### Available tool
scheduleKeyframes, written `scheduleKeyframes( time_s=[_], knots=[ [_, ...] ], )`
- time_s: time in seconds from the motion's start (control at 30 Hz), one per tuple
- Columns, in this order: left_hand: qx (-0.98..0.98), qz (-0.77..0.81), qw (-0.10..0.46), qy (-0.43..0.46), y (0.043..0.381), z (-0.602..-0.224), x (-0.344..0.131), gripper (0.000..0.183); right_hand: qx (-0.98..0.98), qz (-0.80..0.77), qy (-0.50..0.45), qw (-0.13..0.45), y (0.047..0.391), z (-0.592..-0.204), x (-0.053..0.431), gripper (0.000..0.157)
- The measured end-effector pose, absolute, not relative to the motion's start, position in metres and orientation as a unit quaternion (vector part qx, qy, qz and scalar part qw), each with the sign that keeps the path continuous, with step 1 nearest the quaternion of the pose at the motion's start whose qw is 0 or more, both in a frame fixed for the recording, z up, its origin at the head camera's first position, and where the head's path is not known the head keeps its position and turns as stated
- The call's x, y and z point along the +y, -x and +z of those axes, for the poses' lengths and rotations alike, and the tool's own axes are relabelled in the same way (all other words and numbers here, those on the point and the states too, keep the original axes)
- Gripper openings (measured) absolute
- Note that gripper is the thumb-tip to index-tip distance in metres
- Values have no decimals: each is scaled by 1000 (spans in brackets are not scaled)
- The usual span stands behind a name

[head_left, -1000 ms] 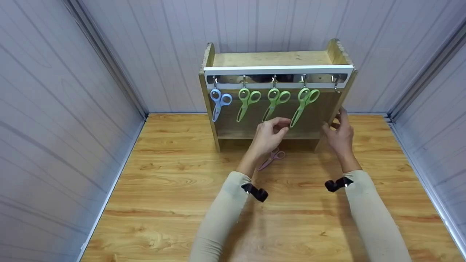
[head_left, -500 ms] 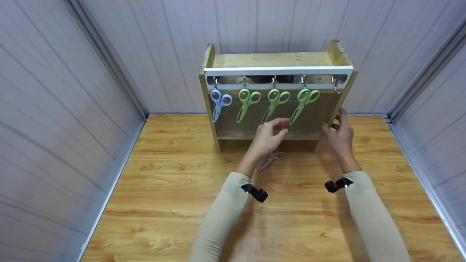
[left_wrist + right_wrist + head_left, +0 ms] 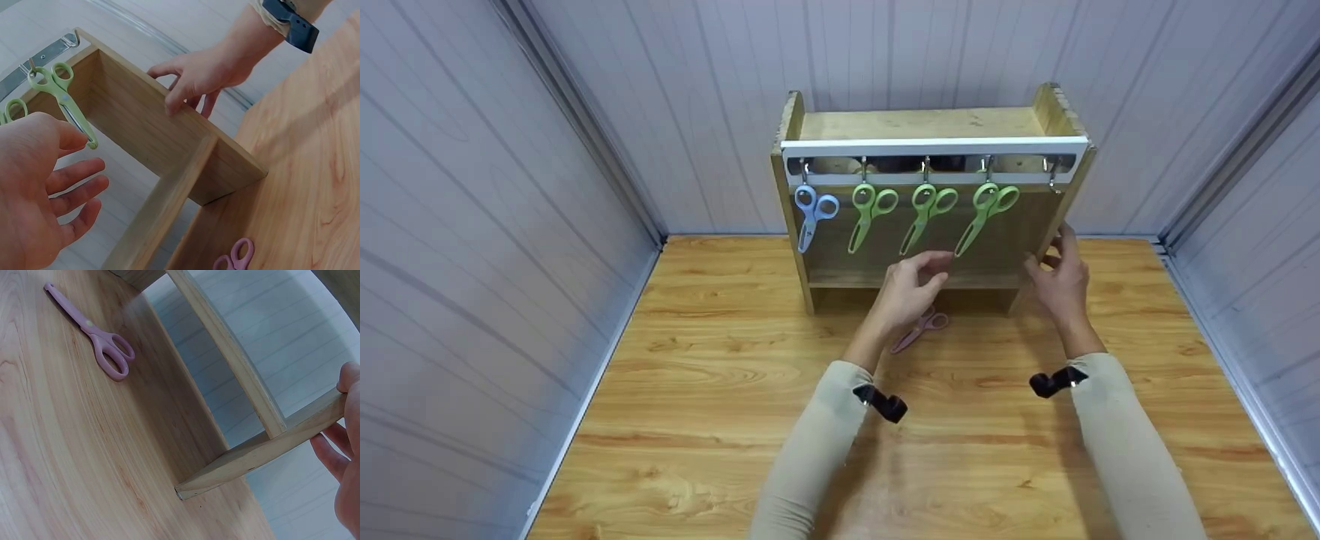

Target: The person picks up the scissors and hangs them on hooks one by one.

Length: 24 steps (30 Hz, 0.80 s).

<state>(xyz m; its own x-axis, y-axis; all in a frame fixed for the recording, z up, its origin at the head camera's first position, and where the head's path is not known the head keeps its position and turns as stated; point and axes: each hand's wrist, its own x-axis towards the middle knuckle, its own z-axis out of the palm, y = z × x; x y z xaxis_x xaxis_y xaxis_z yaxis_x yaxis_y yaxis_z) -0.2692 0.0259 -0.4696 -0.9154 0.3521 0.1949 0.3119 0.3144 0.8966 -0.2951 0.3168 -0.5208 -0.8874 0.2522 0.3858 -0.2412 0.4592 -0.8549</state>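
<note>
Three green scissors and one blue pair of scissors hang by their handle loops from hooks on a wooden rack. My left hand is just below the tip of the rightmost green scissors, its fingers loosely bent and holding nothing. In the left wrist view, the thumb overlaps the tip of those green scissors. My right hand grips the rack's right side panel, thumb on the front edge and fingers behind. Pink scissors lie on the table by the rack's foot, partly covered by my left hand in the head view.
The white hook rail runs across the rack's upper front; its rightmost metal hook carries nothing. A low crossboard joins the side panels. White panel walls enclose the wood-grain table at the back and sides.
The rightmost green scissors have swung slightly left and now hang still. My left hand has drawn off their tip, a little down and left. My right hand keeps its place.
</note>
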Motion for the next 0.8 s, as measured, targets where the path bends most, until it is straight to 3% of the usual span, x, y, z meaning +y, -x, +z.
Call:
scheduleKeyframes(
  time_s=[0.8],
  knots=[
    [829, 524, 21, -193, 266, -504, 9, 33, -821, 516, 1, 246, 294, -523, 317, 69]
  ],
)
